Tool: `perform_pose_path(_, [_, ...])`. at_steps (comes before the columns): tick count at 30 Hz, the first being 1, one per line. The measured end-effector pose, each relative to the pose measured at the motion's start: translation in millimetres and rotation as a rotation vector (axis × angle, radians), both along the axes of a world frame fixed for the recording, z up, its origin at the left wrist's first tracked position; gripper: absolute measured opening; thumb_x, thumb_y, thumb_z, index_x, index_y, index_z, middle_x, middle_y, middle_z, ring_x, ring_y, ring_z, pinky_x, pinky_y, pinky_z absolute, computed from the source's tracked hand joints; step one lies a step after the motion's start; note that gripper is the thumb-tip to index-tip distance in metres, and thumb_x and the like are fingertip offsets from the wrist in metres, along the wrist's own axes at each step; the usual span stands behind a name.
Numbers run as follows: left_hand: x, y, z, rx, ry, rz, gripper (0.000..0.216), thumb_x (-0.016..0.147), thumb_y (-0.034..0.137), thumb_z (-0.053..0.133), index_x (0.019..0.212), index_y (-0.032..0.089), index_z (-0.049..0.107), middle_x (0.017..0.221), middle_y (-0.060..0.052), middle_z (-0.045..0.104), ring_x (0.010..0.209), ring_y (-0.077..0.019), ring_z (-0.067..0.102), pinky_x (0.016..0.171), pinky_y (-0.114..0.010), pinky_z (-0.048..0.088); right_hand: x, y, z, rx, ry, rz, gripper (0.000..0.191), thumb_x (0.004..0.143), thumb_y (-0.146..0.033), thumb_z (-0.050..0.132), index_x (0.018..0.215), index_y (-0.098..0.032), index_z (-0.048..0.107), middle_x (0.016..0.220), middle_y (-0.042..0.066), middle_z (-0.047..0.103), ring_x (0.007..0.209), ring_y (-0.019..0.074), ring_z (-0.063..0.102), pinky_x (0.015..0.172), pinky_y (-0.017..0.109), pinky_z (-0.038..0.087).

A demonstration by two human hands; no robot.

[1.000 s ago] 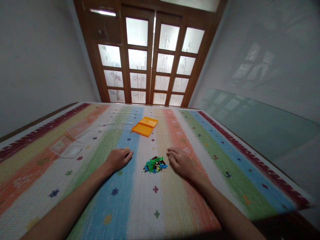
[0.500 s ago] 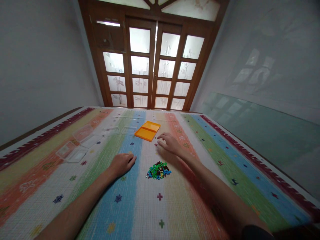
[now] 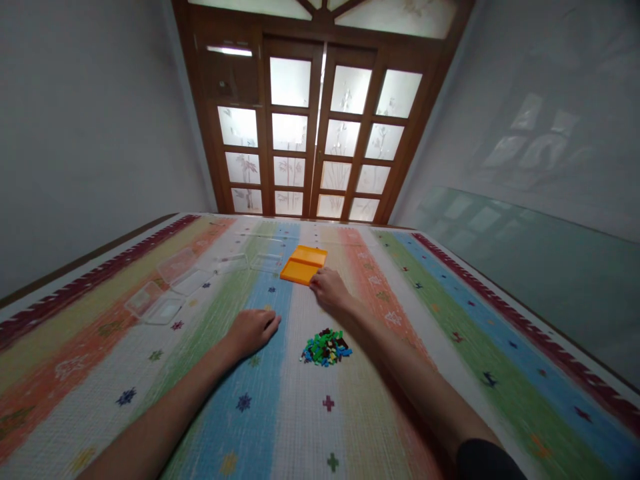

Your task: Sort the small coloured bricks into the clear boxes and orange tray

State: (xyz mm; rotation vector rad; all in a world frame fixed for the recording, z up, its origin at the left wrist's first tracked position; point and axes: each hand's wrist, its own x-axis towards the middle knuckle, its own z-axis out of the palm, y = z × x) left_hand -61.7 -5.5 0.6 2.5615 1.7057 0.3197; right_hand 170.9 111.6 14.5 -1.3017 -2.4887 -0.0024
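**Orange case (image 3: 299, 270) met by right hand (image 3: 330, 288) at its near corner**

The orange case is laid open and flat just above the centre of the frame. Its lower right corner is met by the fingertips of the right hand, which are drawn close together; whether the corner is gripped cannot be told. The left hand (image 3: 254, 329) is rested left of centre on a blue stripe of the tablecloth (image 3: 299, 427), its fingers curled under and their tips hidden, so whether anything is held cannot be told. Small green, blue, brown and pale pieces (image 3: 326, 348) are heaped below centre, between the forearms. Clear plastic containers (image 3: 165, 311) are spread across the left of the frame.
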Motion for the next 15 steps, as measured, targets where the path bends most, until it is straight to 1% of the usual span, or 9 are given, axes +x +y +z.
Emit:
perform_pose_path(2, [0,1,-0.7,-0.003,-0.003,-0.002,0.044,0.100,0.038,0.033,0.073,0.018,0.062,0.074,-0.009,0.070,0.072,-0.0215,0.066,0.067,-0.029,0.043,13,-4,0.1,-0.008,0.002,0.001,0.018,0.092,-0.015,0.060,0.088,-0.016,0.078,0.094,0.011,0.071,0.093,0.0222,0.062,0.082,0.031,0.044])
perform_pose_path(5, [0,1,-0.6,-0.004,0.000,-0.002,0.045,0.100,0.038,0.032,0.073,0.018,0.062,0.074,-0.009,0.070,0.072,-0.0215,0.066,0.067,-0.029,0.043,33,-12,-1.6,-0.018,0.015,0.009,0.017,0.092,-0.015,0.061,0.089,-0.016,0.078,0.096,0.010,0.070,0.092,0.0198,0.063,0.080,0.028,0.045])
perform_pose_path(9, [0,1,1.5,-0.002,0.007,0.000,0.046,0.100,0.039,0.031,0.074,0.018,0.063,0.074,-0.010,0.070,0.071,-0.0218,0.066,0.066,-0.029,0.043,58,-28,-7.3,-0.036,0.100,0.040,0.014,0.091,-0.013,0.063,0.087,-0.016,0.076,0.095,0.009,0.068,0.088,0.0185,0.062,0.079,0.027,0.046])
perform_pose_path(15, [0,0,3.3,0.014,0.035,0.010,0.049,0.100,0.041,0.029,0.072,0.018,0.062,0.072,-0.010,0.069,0.069,-0.0222,0.065,0.064,-0.029,0.040,78,-51,-16.3,-0.037,0.161,0.089,0.016,0.092,-0.011,0.060,0.083,-0.015,0.073,0.090,0.008,0.065,0.085,0.0184,0.060,0.077,0.028,0.046])
